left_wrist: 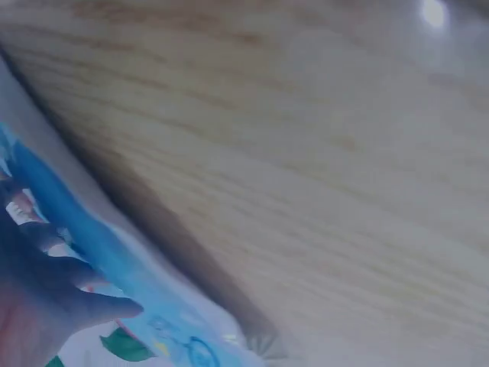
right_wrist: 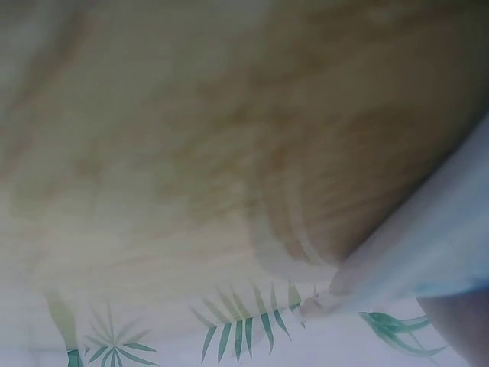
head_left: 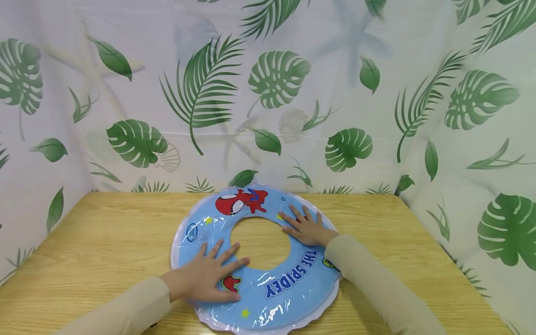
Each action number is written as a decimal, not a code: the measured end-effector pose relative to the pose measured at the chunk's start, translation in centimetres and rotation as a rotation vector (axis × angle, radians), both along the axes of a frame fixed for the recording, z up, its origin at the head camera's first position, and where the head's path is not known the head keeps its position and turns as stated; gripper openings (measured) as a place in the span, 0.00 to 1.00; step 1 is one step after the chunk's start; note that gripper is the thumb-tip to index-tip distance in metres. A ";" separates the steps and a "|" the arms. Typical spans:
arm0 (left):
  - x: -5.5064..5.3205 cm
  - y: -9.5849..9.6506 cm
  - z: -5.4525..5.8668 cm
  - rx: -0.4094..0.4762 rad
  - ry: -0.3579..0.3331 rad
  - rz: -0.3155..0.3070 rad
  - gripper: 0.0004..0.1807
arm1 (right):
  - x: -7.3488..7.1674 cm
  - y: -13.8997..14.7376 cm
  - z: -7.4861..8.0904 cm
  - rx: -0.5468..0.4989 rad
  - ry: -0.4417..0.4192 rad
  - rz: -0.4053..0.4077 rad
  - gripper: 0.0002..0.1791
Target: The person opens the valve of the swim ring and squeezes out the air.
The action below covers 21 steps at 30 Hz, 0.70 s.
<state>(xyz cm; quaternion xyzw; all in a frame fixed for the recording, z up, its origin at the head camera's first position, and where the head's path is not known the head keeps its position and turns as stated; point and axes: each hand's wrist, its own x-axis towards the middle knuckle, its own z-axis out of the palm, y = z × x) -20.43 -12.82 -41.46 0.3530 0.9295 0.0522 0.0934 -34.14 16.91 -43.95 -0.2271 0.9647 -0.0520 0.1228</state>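
Note:
A blue inflatable swim ring [head_left: 293, 298] with a pale scalloped edge lies on the wooden table, its printed side up. Red cartoon figures, yellow stars and lettering with "THE SPIDEY" decorate it. My left hand [head_left: 205, 274] rests on the ring's left side, fingers spread and straight, fingertips near the inner hole. On the upper right part lies my right hand [head_left: 307, 229], also flat with fingers apart. In the left wrist view the left hand [left_wrist: 46, 290] is against the ring [left_wrist: 99, 237]. The right wrist view catches only the ring's edge [right_wrist: 428, 245] and a bit of the hand.
The wooden table [head_left: 125, 242] runs back to a white cloth backdrop [head_left: 226, 102] printed with green leaves. More of this cloth hangs along the left and right sides. Beige sleeves [head_left: 377, 284] cover both forearms.

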 end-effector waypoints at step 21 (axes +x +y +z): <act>1.8 9.6 -0.2 0.005 0.091 -0.368 0.37 | 0.0 0.0 0.3 0.019 -0.003 0.004 0.32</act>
